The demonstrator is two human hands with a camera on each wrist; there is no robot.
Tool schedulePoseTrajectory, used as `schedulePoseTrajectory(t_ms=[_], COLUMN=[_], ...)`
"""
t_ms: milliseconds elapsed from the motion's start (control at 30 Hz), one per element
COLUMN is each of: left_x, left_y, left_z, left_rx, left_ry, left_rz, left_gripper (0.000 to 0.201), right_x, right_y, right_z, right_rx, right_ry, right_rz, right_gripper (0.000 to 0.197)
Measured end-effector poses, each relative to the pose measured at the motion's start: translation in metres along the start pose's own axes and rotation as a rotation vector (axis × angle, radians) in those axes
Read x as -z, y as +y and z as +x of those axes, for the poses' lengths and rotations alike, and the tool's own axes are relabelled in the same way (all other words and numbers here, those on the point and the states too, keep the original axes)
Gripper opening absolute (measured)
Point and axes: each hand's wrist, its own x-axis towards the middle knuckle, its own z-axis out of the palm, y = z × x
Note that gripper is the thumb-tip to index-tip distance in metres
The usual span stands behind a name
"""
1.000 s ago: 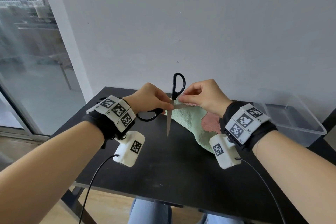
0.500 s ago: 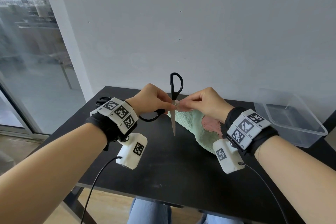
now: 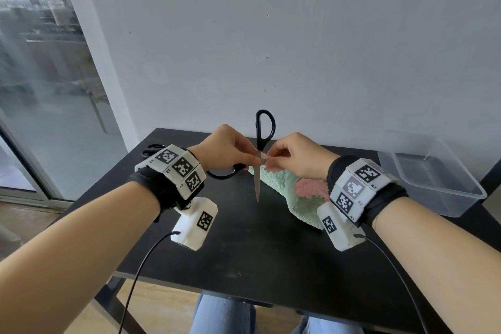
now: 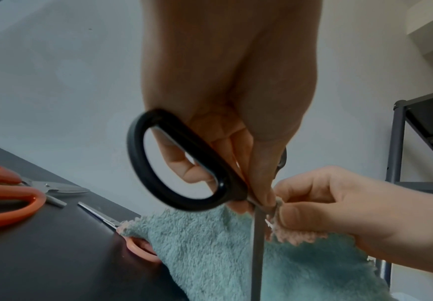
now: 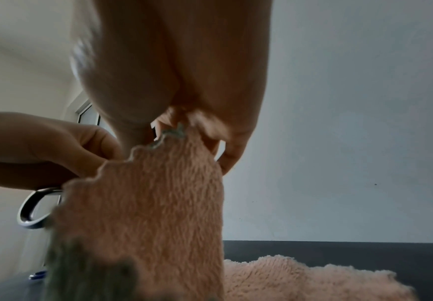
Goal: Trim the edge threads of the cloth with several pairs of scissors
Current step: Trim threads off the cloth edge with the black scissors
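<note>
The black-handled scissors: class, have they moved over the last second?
Yes. The black-handled scissors swung to near vertical, their upper loop rising higher against the wall behind the black table.

Scissors, black-handled (image 3: pixel 261 144): one pair. Scissors, orange-handled (image 4: pixel 6 195): one pair. Scissors, pink-handled (image 4: pixel 132 242), half under the cloth: one pair. Cloth (image 3: pixel 290 192), green and pink: one. Clear plastic container (image 3: pixel 433 176): one. Hands: two, left hand (image 3: pixel 227 149) and right hand (image 3: pixel 298 157).

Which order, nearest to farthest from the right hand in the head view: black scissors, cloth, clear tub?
From the right hand:
1. Cloth, pinched in its fingers.
2. Black scissors, just left, at the pinched edge.
3. Clear tub, far right on the table.
</note>
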Motion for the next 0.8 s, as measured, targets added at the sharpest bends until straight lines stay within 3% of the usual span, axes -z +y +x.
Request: schedulePoseTrajectory(t_ms=[433,800], left_x=[0.010,0.015], left_y=[-0.009,-0.013], left_z=[0.001,-0.008], left_rx=[0.030,0.042], left_ry=[0.024,0.009], left_rz=[0.013,0.000], left_gripper=[0.015,0.007], right_x=[0.011,0.023], right_y=[0.015,0.028], right_z=[-0.003,-0.005], right_rx=[0.006,0.023], right_ry=[0.028,0.034], right_rz=[-0.034,-0.104], right_gripper=[0.012,0.009])
